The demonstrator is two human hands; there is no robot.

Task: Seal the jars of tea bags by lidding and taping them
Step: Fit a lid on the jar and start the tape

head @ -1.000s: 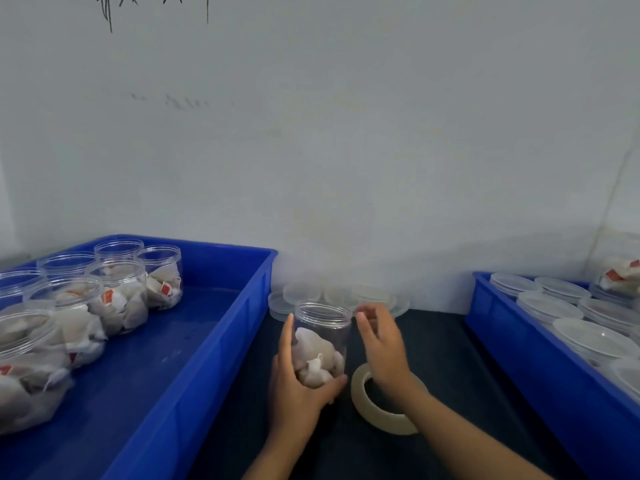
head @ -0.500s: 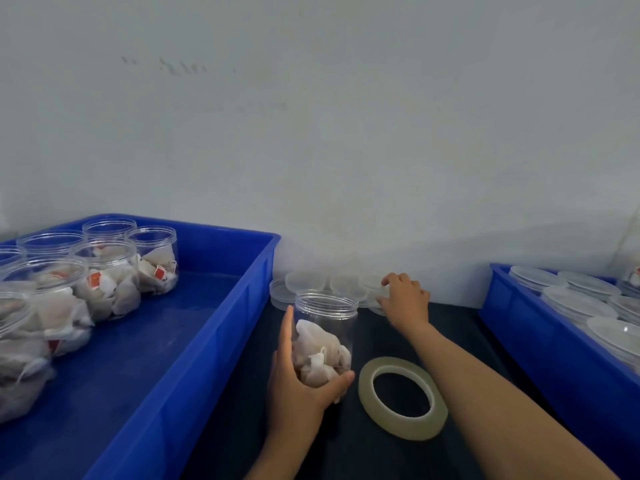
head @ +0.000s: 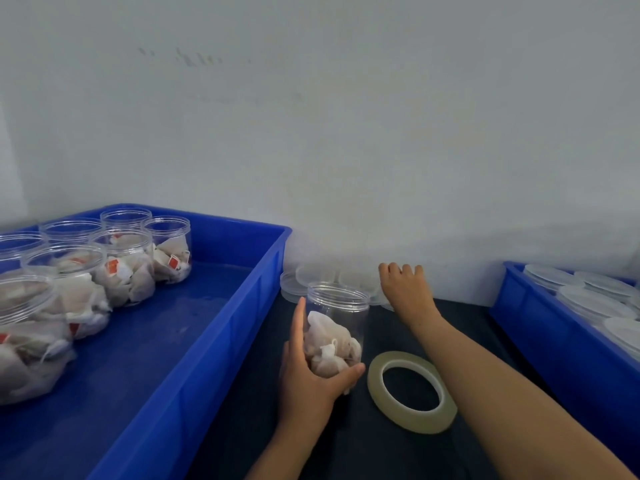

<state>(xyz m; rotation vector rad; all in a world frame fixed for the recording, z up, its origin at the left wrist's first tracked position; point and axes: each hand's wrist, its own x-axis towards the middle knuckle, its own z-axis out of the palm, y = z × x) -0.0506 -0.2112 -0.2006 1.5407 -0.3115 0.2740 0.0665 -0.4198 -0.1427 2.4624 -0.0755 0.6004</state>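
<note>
At the lower centre of the frame, the left hand wraps around a clear open jar of tea bags, thumb across its base and index finger up its left side; the jar stands unlidded on the dark bench. The right hand reaches to the loose lids stacked by the wall behind the jar, fingers curled over them; whether it grips one cannot be told. A tape roll lies flat just right of the jar. The left blue bin holds more open jars; the right blue bin holds lids.
</note>
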